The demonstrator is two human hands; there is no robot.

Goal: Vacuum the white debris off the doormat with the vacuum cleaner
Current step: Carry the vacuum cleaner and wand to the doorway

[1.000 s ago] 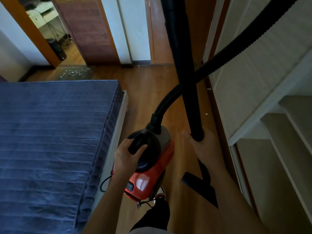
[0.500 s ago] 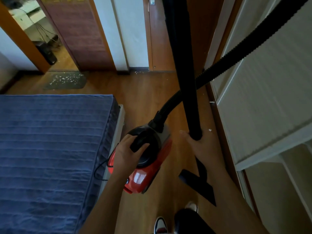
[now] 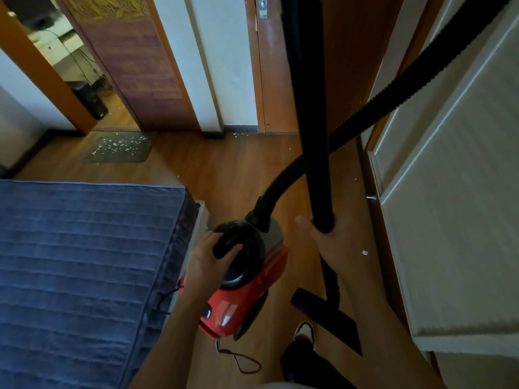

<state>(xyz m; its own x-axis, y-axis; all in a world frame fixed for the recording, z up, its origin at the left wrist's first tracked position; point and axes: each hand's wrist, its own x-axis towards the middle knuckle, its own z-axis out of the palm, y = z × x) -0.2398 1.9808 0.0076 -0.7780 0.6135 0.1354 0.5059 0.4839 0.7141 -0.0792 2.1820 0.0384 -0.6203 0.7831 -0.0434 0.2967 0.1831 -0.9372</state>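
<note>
The red vacuum cleaner [image 3: 247, 276] looks compact but weighty — the left hand [image 3: 206, 261] carries it with fingers wrapped round its black top handle, the sensible place to hold it. The right hand [image 3: 327, 242] is clamped on the stiff black wand [image 3: 314, 130], whose floor nozzle [image 3: 328, 318] hangs behind; the ribbed hose [image 3: 393, 91] is floppy and may snag. The doormat [image 3: 120, 147], strewn with white debris [image 3: 118, 143], lies well ahead of the vacuum cleaner at the doorway. The bed [image 3: 84, 270] edge sits just left of the vacuum cleaner, cabinets right — a narrow lane, opening ahead.
</note>
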